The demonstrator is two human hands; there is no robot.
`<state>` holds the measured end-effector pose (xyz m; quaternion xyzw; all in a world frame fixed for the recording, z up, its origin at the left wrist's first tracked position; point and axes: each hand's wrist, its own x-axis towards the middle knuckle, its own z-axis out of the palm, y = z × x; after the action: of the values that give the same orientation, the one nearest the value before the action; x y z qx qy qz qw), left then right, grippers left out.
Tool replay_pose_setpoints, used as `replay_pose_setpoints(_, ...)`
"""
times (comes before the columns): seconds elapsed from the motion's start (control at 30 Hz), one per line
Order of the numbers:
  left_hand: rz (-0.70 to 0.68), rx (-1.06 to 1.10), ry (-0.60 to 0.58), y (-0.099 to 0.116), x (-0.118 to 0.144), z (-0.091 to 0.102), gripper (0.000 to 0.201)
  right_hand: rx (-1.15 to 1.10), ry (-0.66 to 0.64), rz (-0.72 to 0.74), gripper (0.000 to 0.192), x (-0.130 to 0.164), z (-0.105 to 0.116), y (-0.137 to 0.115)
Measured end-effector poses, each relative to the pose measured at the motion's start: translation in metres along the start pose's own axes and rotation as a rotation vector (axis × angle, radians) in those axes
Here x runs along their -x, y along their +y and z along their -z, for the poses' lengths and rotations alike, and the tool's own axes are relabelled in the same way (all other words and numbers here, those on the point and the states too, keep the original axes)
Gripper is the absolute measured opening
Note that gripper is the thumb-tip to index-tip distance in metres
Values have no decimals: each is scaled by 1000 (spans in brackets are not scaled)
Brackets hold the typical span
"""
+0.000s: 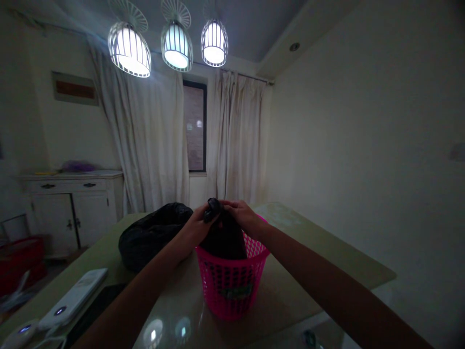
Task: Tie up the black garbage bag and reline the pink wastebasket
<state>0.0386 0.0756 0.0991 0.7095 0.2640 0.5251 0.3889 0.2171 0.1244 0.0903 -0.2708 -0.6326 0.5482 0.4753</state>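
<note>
On the worktop [290, 271], far left of the pink basket [232, 283], a white power bank [72, 300] is seen lying flat. Nearer the basket's left, a full black bag [150, 235] is set, just beside its rim. Above the basket, the left hand [198, 228] and the right hand [243, 215] are both closed around the gathered neck of a dark bin liner [223, 240], which is seated inside the basket.

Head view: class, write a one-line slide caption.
Both hands, left hand and right hand, grip a black bag in a pink basket.
</note>
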Motion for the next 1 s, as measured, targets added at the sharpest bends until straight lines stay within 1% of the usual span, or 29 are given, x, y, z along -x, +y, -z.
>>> replay_pose_setpoints(0.07,73,48,16,-2,1,0,41,1,95,13,47,-1,0,3)
replay_pose_setpoints(0.1,90,56,7,-2,2,0,45,14,116,26,48,-2,0,4)
replay_pose_setpoints(0.13,98,59,0,-3,2,0,48,30,108,34,49,-2,0,4)
replay_pose_setpoints(0.2,107,55,1,-4,2,-1,55,63,42,25,47,1,-2,4)
replay_pose_setpoints(0.33,104,1,10,-5,0,3,59,172,10,-31,37,13,-6,-3)
replay_pose_setpoints(0.4,99,-37,19,-6,0,7,61,155,-77,-40,36,20,-8,-8)
replay_pose_setpoints(0.47,80,-72,48,-6,0,11,63,129,-187,-42,31,24,-8,-10)
replay_pose_setpoints(0.5,62,-92,67,-7,0,12,63,143,-217,-39,31,25,-8,-11)
replay_pose_setpoints(0.53,41,-117,82,-7,-1,13,61,172,-219,-32,34,25,-8,-10)
replay_pose_setpoints(0.6,-16,-184,87,-8,-1,13,54,234,-170,-15,38,23,-7,-7)
replay_pose_setpoints(0.67,-70,-243,84,-11,-2,11,46,259,-98,4,35,21,-7,-3)
replay_pose_setpoints(0.73,-93,-279,110,-16,-3,9,42,229,-54,-8,32,21,-8,0)
replay_pose_setpoints(0.83,-70,-280,196,-26,-4,9,45,117,-38,-73,30,24,-12,0)
replay_pose_setpoints(0.93,-40,-263,215,-33,-5,11,47,46,-56,-146,45,27,-15,-4)
replay_pose_setpoints(1.0,-22,-250,213,-33,-4,12,45,59,-49,-197,55,29,-16,-6)
